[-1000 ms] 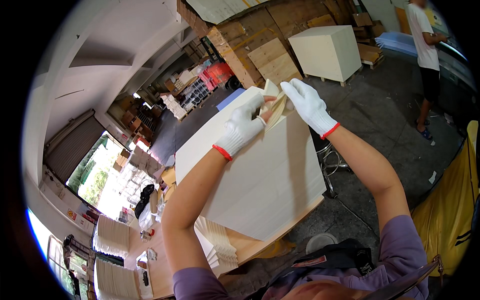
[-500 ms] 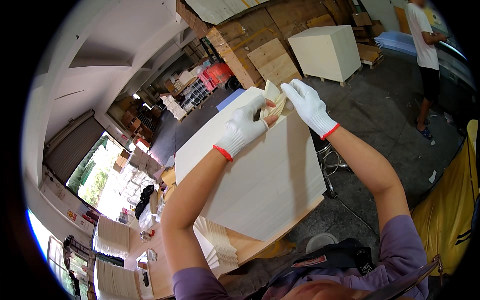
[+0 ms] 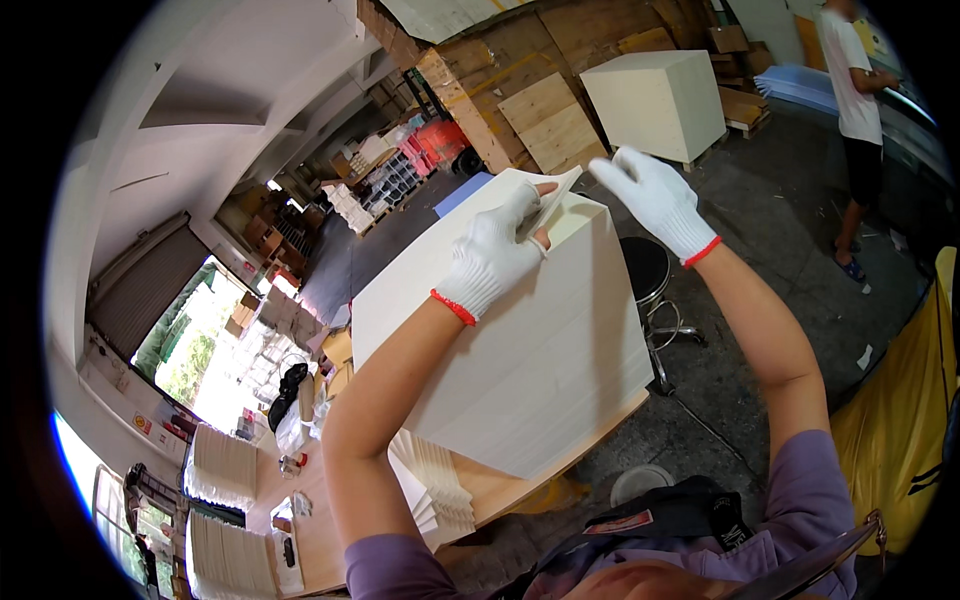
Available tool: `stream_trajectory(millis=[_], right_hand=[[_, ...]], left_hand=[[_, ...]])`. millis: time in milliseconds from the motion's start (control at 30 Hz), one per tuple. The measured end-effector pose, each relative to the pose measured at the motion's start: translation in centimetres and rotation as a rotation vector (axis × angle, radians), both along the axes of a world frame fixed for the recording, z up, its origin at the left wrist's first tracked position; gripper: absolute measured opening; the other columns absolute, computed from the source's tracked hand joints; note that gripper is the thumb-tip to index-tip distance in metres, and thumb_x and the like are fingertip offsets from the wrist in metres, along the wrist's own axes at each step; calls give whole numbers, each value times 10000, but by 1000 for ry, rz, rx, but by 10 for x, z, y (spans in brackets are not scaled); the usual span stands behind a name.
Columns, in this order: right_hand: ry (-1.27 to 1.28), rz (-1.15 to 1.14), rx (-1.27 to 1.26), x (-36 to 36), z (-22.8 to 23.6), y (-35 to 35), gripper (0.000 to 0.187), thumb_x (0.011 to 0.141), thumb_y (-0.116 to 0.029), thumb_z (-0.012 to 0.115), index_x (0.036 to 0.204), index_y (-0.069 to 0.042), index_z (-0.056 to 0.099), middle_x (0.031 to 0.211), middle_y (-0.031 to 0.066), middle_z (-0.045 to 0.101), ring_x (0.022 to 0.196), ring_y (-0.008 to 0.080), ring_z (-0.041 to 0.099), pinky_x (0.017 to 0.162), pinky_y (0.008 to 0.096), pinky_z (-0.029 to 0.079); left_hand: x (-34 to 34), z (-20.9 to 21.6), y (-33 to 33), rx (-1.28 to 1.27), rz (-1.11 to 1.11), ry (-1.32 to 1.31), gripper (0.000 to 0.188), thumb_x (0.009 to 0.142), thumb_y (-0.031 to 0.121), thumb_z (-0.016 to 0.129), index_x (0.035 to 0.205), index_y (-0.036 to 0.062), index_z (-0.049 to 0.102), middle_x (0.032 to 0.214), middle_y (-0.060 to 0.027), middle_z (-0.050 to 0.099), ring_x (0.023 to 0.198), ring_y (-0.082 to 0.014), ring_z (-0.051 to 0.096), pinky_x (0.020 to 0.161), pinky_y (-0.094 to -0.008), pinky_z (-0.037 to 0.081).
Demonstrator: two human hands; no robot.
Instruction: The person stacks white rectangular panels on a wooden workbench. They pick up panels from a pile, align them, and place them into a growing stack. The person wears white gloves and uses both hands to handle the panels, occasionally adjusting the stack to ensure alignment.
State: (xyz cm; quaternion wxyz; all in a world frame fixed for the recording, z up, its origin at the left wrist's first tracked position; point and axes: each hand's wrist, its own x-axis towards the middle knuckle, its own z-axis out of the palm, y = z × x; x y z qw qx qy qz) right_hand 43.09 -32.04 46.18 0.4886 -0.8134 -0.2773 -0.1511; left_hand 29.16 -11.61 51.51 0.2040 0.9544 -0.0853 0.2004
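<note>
Gloves cover both hands, white knit with red cuffs, and both hands work at the far top corner of a big pale cube-like block [image 3: 520,340] that stands on a wooden bench [image 3: 330,520]. Left hand [image 3: 495,262] is closed, pinching a thin pale sheet [image 3: 553,196] between thumb and fingers right at the block's top edge, the sheet standing up slightly curved from the corner (its lower part is hidden behind the glove). Right hand [image 3: 650,198] is open, fingers spread and loose, holding nothing and hanging just beyond that corner, near the sheet's tip but apart from it. Block sits tilted toward the person, probably so the top edge is within reach.

Beside the block's near lower edge lies a fanned stack of thin pale pieces [image 3: 435,485]. A black round stool [image 3: 645,270] stands on the floor behind the block. Farther off are a second pale block [image 3: 660,100] on a pallet and another person [image 3: 850,110] standing.
</note>
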Motion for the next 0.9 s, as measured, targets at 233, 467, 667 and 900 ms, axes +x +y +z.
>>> stream_trajectory(millis=[233,467,667,900], right_hand=[[-82,112,-395,-12,7,-5,679,941,-736,492,961,-104,740,889,135,741,875,320,718,755,416,529],[-394,96,-489,-6,19,-5,573,974,-634,502,944,-102,714,891,159,725,854,354,697,747,464,521],[-271,302,-52,8,14,20,533,1028,-572,493,949,-84,694,853,188,687,840,341,686,780,440,518],[146,310,282,-7,-1,38,612,1059,-584,460,950,-13,649,817,151,640,795,285,623,790,404,483]], left_hand=[[-1,12,-17,222,184,131,417,939,117,652,1355,129,676,1140,-155,754,1032,-230,721,905,-336,552],[24,11,-7,273,268,145,379,946,283,645,1319,251,701,1224,-105,765,1123,-330,715,910,-427,546],[16,12,-1,74,185,230,430,996,258,635,1423,212,661,1284,-130,747,1169,-272,708,976,-371,529],[6,11,7,-194,19,201,412,1014,194,672,1405,64,649,1199,-109,750,1080,-162,689,940,-312,538]])
